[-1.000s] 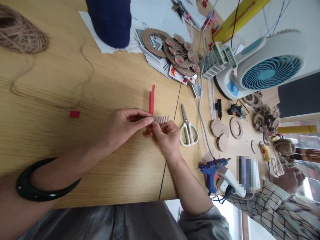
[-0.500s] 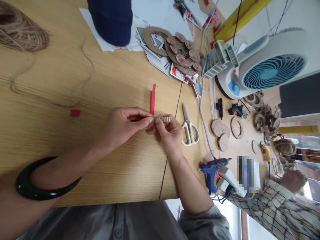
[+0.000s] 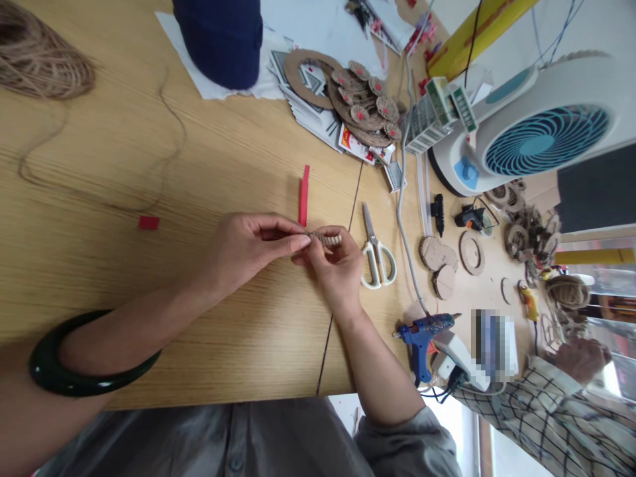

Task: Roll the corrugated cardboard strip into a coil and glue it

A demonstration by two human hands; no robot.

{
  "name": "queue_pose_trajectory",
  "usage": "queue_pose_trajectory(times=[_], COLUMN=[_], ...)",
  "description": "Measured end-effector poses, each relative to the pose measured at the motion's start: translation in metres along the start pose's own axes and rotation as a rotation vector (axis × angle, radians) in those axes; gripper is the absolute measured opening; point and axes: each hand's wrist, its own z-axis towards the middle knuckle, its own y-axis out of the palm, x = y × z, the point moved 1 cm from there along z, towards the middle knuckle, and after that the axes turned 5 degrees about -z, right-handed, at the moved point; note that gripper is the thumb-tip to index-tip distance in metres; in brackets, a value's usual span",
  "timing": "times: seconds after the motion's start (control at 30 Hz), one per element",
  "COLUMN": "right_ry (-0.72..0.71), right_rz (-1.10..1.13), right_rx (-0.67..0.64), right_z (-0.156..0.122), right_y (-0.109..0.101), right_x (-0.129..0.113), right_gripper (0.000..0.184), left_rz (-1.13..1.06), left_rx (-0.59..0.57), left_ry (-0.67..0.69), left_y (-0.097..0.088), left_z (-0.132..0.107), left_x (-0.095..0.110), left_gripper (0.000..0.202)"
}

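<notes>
Between my two hands is a small corrugated cardboard strip (image 3: 328,240), its ridged edge showing above my right fingers. My left hand (image 3: 243,248) pinches its left end with thumb and forefinger, and the fingertips hide that end. My right hand (image 3: 338,268) is closed around the rest, thumb on the near side. Just beyond the fingers a narrow red paper strip (image 3: 304,197) lies on the table. White-handled scissors (image 3: 376,255) rest to the right of my right hand, blades pointing away. A small red paper piece (image 3: 148,222) lies left of my left hand.
A twine coil (image 3: 44,59) sits at far left, a loose strand trailing from it. A dark blue cap (image 3: 221,43) and cardboard flower rings (image 3: 365,106) lie at the back. Rightward are a fan (image 3: 536,132), a blue glue gun (image 3: 422,341) and another person's checked sleeve (image 3: 531,404).
My fingers have shifted slightly on the cardboard strip, and it is tilted a little differently, showing less of its ridged face. Both hands stay in nearly the same place.
</notes>
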Motion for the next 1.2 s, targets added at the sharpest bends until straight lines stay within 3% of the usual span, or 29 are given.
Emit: queue_pose_trajectory(times=[0.13, 0.43, 1.2], right_ry=[-0.031, 0.054, 0.030], right_rz=[-0.022, 0.107, 0.043], right_rx=[0.002, -0.076, -0.143], right_z=[-0.0008, 0.0032, 0.0056], right_y=[0.0007, -0.0012, -0.0031], right_x=[0.0004, 0.0036, 0.0038], right_gripper=[0.026, 0.033, 0.031], left_rz=[0.020, 0.014, 0.184], left_rx=[0.025, 0.079, 0.035], left_ry=[-0.008, -0.016, 0.092], left_y=[-0.0011, -0.0005, -0.0026], left_z=[0.0003, 0.0003, -0.0026], left_x=[-0.0018, 0.0006, 0.0059], left_gripper=[0.015, 0.013, 0.015])
